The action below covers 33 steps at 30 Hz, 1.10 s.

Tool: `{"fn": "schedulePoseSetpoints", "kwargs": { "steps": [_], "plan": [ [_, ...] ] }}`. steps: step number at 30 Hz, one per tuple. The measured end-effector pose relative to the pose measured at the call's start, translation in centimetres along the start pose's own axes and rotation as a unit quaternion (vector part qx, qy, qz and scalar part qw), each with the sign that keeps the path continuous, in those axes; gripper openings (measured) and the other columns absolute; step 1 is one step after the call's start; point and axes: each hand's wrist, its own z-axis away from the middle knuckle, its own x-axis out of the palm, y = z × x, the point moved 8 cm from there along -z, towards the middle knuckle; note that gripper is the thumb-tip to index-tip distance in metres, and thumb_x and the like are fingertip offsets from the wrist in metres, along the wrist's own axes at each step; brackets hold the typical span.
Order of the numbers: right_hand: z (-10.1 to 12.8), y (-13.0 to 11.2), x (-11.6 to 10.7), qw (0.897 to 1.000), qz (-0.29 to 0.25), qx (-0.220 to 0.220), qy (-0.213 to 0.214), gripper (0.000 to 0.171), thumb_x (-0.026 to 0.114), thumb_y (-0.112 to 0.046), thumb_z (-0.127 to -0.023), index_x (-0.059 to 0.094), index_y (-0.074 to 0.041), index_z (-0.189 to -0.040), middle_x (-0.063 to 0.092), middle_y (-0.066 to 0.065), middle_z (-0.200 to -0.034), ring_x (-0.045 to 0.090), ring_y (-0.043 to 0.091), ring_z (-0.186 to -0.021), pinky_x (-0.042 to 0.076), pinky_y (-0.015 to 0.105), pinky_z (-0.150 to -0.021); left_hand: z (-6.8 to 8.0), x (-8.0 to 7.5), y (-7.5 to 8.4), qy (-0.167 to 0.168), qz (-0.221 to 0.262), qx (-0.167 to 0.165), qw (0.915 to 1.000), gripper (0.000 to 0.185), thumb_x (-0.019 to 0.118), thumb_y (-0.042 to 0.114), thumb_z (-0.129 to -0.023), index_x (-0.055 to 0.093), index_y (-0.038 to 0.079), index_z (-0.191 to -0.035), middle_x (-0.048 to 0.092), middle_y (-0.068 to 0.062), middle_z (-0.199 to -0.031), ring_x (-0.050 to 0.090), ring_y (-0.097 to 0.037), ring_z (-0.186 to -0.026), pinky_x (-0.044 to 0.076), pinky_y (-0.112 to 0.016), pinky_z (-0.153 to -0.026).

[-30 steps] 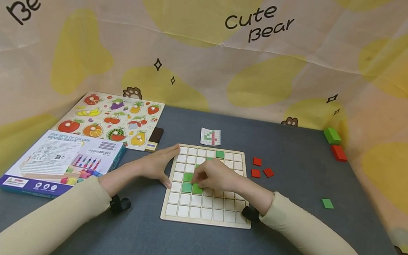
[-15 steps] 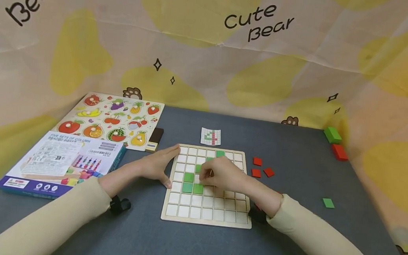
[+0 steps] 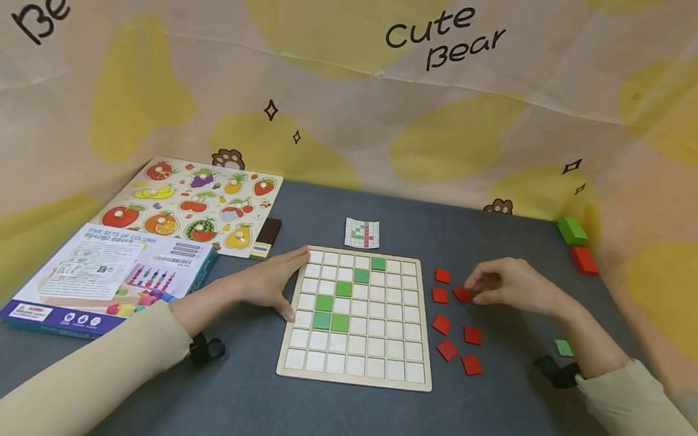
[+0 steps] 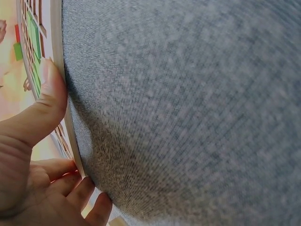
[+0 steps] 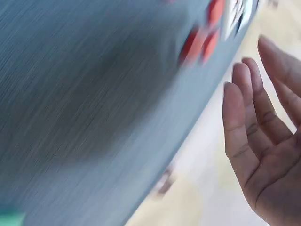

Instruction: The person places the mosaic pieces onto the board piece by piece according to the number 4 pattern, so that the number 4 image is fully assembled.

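Your left hand (image 3: 268,281) lies flat against the left edge of the wooden grid board (image 3: 354,378), fingers straight, thumb on the frame. Your right hand (image 3: 511,285) reaches over the red tiles right of the board, fingertips touching one red tile (image 3: 461,294); whether they pinch it, cannot tell. Backdrop reads "Cute Bear" (image 3: 445,37). Blue box (image 3: 108,275) reads "FIVE SETS OF COLUMN"

The grey cloth-covered surface (image 3: 492,431) carries a square wooden grid board (image 3: 358,318). Just right of the board lie loose red square tiles (image 3: 456,333); behind it, a small pattern card (image 3: 362,233); to its left, a blue box (image 3: 108,277) and a fruit puzzle board (image 3: 195,202).
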Motion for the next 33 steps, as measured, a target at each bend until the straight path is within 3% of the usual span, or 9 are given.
{"fn": "schedulePoseSetpoints", "kwargs": {
  "steps": [5, 10, 14, 18, 22, 28, 33],
  "plan": [
    [3.6, 6.4, -2.0, 0.999, -0.010, 0.040, 0.002, 0.019, 0.079, -0.018, -0.083, 0.072, -0.013, -0.099, 0.074, 0.004, -0.098, 0.065, -0.002, -0.082, 0.054, 0.020, -0.070, 0.1, 0.0, 0.1, 0.001, 0.000, 0.004, 1.0000, 0.116, 0.089, 0.030, -0.070, 0.018, -0.006, -0.155, 0.009, -0.023, -0.166, 0.016, -0.042, -0.153, 0.025, -0.056, -0.122],
    [6.7, 11.1, -2.4, 0.999, -0.039, 0.020, -0.011, 0.019, 0.076, -0.013, -0.085, 0.070, -0.006, -0.102, 0.072, 0.001, -0.093, 0.063, -0.002, -0.081, 0.052, 0.019, -0.069, 0.1, 0.0, 0.2, -0.001, -0.002, 0.002, 1.0000, 0.116, 0.089, 0.030, -0.071, 0.018, -0.006, -0.155, 0.009, -0.024, -0.166, 0.016, -0.042, -0.153, 0.025, -0.056, -0.122],
    [8.7, 13.3, -2.1, 0.994, -0.094, 0.008, -0.054, 0.019, 0.071, -0.004, -0.086, 0.066, 0.001, -0.105, 0.067, -0.002, -0.088, 0.061, 0.005, -0.079, 0.051, 0.020, -0.067, 0.1, 0.0, 0.2, -0.003, -0.002, -0.001, 1.0000, 0.117, 0.089, 0.030, -0.071, 0.017, -0.006, -0.155, 0.008, -0.024, -0.166, 0.015, -0.042, -0.154, 0.024, -0.056, -0.122],
    [9.9, 14.2, -1.3, 0.981, -0.156, -0.013, -0.113, 0.022, 0.069, 0.000, -0.087, 0.062, 0.005, -0.107, 0.060, 0.001, -0.086, 0.056, 0.012, -0.078, 0.051, 0.023, -0.063, 0.1, 0.0, 0.2, -0.003, -0.002, -0.003, 1.0000, 0.116, 0.088, 0.029, -0.071, 0.017, -0.006, -0.155, 0.008, -0.024, -0.166, 0.015, -0.042, -0.154, 0.024, -0.056, -0.122],
    [10.2, 13.9, -0.6, 0.976, -0.176, -0.038, -0.122, 0.024, 0.071, 0.001, -0.084, 0.059, 0.004, -0.106, 0.052, 0.007, -0.082, 0.050, 0.018, -0.076, 0.048, 0.026, -0.057, 0.2, -0.1, 0.2, -0.001, -0.001, -0.002, 1.0000, 0.116, 0.088, 0.029, -0.071, 0.017, -0.006, -0.155, 0.008, -0.024, -0.166, 0.015, -0.042, -0.154, 0.024, -0.056, -0.122],
    [9.6, 13.3, -0.5, 0.993, -0.086, -0.021, -0.072, 0.021, 0.078, -0.006, -0.079, 0.062, -0.008, -0.094, 0.055, 0.005, -0.076, 0.051, 0.008, -0.071, 0.042, 0.023, -0.056, 0.2, -0.1, 0.2, -0.002, 0.000, -0.005, 1.0000, 0.116, 0.089, 0.029, -0.070, 0.017, -0.006, -0.155, 0.008, -0.023, -0.166, 0.016, -0.042, -0.154, 0.024, -0.056, -0.122],
    [8.6, 12.4, -1.0, 0.999, -0.026, 0.004, -0.035, 0.019, 0.081, -0.017, -0.079, 0.062, -0.014, -0.081, 0.059, -0.009, -0.070, 0.051, 0.000, -0.065, 0.040, 0.020, -0.057, 0.2, -0.1, 0.2, -0.001, -0.002, -0.003, 1.0000, 0.116, 0.088, 0.029, -0.071, 0.018, -0.006, -0.155, 0.008, -0.023, -0.166, 0.016, -0.042, -0.153, 0.024, -0.056, -0.122]
  ]
}}
